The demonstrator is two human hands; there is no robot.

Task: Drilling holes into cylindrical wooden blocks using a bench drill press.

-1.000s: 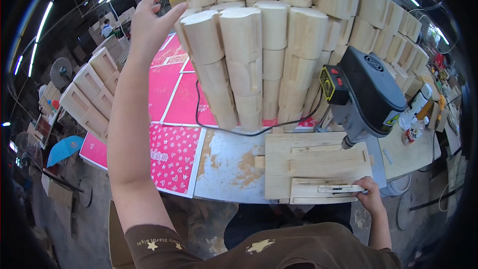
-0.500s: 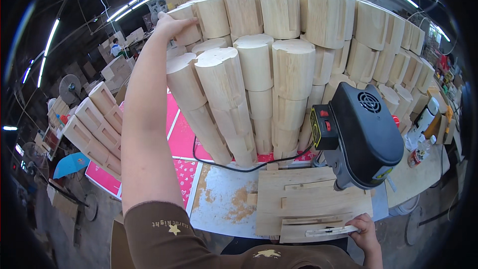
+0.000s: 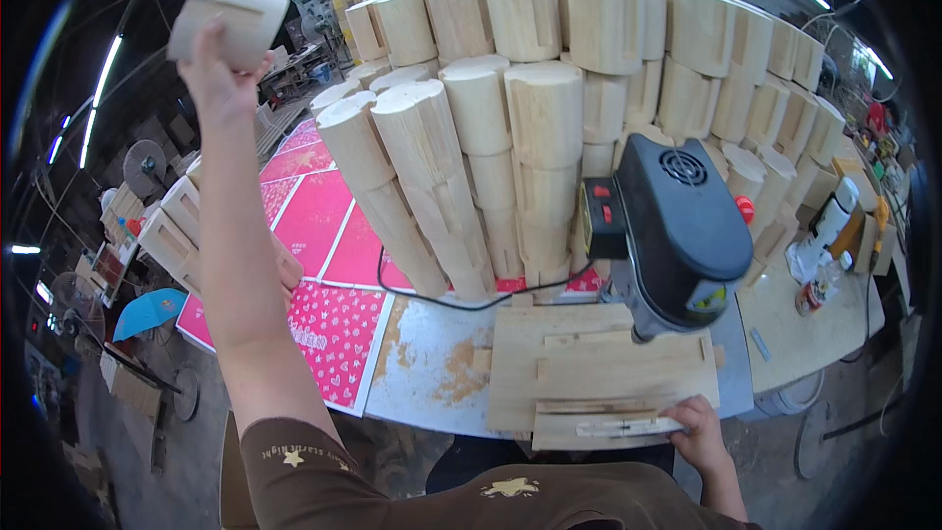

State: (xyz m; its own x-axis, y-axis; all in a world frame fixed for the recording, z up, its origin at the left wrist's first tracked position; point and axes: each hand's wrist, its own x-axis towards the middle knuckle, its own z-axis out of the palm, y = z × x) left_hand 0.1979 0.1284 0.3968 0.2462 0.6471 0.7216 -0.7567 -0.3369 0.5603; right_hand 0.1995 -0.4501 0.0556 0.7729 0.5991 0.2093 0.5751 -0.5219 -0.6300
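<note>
My left hand (image 3: 218, 83) is raised high at the far left, its fingers gripping a pale wooden block (image 3: 240, 27) with a rounded side and a groove. Down at the near right, my right hand (image 3: 701, 434) has its fingers closed on the end of a slim pale strip (image 3: 623, 428) with dark marks. The strip lies along the front edge of a thin wooden board (image 3: 599, 373). Just behind that board stands a black machine head (image 3: 687, 236) with red switches, resembling a small drill press.
Stacked wooden cylinders (image 3: 545, 118) form a wall across the back. More grooved blocks (image 3: 169, 240) stand at left beside pink printed sheets (image 3: 339, 334). A black cable (image 3: 471, 307) runs over the worktop, which bears sawdust (image 3: 461, 373). Bottles (image 3: 824, 280) occupy the right side table.
My left hand has lifted a block off the left end of the upper row and swung it up and left. My right hand still grips the strip; the view has shifted slightly.
</note>
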